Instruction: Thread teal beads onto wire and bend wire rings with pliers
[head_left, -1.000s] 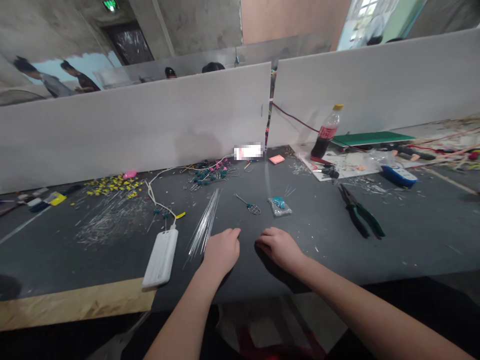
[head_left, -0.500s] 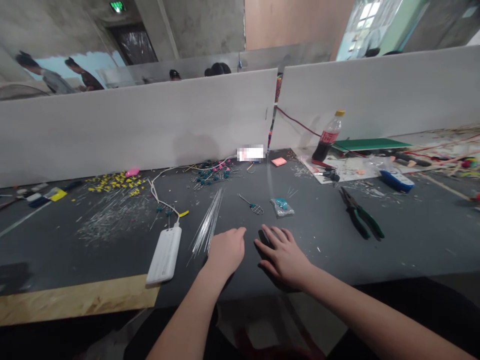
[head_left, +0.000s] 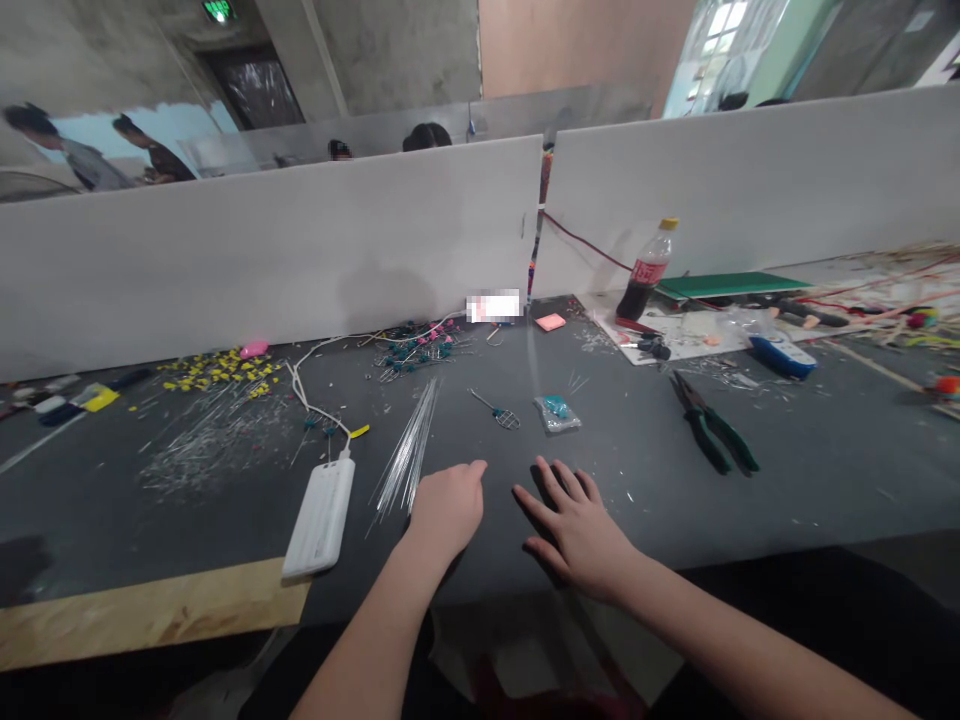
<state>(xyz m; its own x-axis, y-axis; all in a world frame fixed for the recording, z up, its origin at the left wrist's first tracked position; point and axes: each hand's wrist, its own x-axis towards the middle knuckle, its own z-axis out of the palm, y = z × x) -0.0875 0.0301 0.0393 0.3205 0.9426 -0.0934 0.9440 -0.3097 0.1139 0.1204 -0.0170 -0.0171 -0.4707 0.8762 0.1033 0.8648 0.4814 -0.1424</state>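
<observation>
My left hand [head_left: 448, 507] rests on the dark table [head_left: 787, 490] with its fingers curled under, right beside the near end of a bundle of thin metal wires [head_left: 411, 447]. What it holds, if anything, I cannot make out. My right hand [head_left: 577, 525] lies flat on the table next to it, fingers spread, holding nothing. Beyond the hands lie a small wire loop piece [head_left: 499, 412] and a little clear bag with teal parts [head_left: 557, 413].
A white power bank [head_left: 320, 518] with its cable lies left of the wires. Green-handled pliers [head_left: 711, 433] lie to the right. Yellow parts [head_left: 217, 373], cut wire scraps, teal and pink components [head_left: 416, 348], a cola bottle [head_left: 644, 271] and white partition boards stand further back. People sit beyond the partition.
My right hand has gone from curled to flat with the fingers spread. My left hand has stayed in place by the wires.
</observation>
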